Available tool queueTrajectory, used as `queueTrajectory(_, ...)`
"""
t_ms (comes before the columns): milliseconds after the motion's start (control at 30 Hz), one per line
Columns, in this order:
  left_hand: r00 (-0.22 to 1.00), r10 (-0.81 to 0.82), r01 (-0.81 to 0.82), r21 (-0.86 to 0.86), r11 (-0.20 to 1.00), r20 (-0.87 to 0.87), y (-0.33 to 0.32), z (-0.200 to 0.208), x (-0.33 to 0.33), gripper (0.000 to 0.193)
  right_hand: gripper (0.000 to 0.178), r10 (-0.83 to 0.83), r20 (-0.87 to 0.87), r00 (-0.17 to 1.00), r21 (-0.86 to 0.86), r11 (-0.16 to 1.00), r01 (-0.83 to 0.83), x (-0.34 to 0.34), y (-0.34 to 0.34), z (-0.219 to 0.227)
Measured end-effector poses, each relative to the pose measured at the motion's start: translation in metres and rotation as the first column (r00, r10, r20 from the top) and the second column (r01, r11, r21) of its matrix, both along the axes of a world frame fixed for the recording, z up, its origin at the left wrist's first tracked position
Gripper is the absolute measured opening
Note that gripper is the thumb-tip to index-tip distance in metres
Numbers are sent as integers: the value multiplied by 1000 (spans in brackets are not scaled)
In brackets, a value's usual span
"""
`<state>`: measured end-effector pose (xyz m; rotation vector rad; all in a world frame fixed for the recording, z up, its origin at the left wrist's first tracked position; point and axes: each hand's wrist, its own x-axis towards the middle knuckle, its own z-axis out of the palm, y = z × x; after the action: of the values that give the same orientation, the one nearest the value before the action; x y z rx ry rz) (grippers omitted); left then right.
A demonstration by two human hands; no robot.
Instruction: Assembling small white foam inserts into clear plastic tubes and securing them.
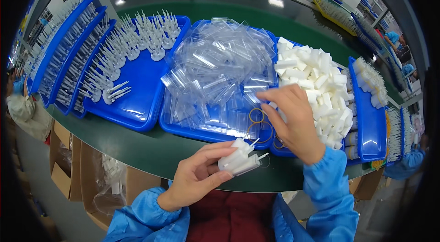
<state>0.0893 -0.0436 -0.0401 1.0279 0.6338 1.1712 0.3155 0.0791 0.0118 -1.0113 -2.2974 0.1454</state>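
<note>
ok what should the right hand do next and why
Probably pinch one of the clear plastic pieces: the right hand has its thumb and forefinger near that heap's edge, though whether they hold anything is unclear, and the left hand holds white pieces with thin prongs.

Shiny blue sleeves (330, 196), gathered cuffs (326, 164), dark-red garment (231, 217) between.

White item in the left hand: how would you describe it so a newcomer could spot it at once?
Start at the middle blue tray, heaped with clear plastic pieces. Below its front edge in the picture, against the green tabletop, the left hand grips the white item. Unlike the loose white blocks heaped at right, it has thin white prongs sticking out toward the right.
</note>
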Motion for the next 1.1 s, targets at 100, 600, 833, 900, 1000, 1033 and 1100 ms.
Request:
queueTrajectory(100, 999, -6, 6, 20, 1000, -39, 0, 3, 2, 51, 24, -29, 273, 961, 233, 972, -36, -11, 22, -10)
queueTrajectory(600, 988, 150, -151, 49, 987, 26, 4, 2, 17, 38, 45, -250, -709, 659, -562, 765, -315, -14, -30, 26)
queueTrajectory(833, 976, 211, -207, 90, 974, -44, 5, 7, 32, 33, 45, -229, -735, 638, -535, 774, -339, -10, -76, 10)
queueTrajectory(900, 972, 224, -217, 99, 971, -66, 5, 8, 33, 33, 43, -219, -725, 653, -520, 795, -312, -6, -80, 4)
queueTrajectory(1000, 965, 244, -235, 93, 967, -97, 4, 9, 35, 32, 41, -225, -761, 609, -519, 775, -362, 0, -83, -1)
queueTrajectory(1033, 959, 261, -251, 97, 963, -111, 3, 10, 37, 32, 40, -221, -782, 582, -489, 797, -354, -1, -85, -5)
queueTrajectory(1100, 931, 307, -276, 171, 946, -198, 2, 11, 39, 32, 38, -208, -824, 528, -427, 839, -337, -6, -91, -15)
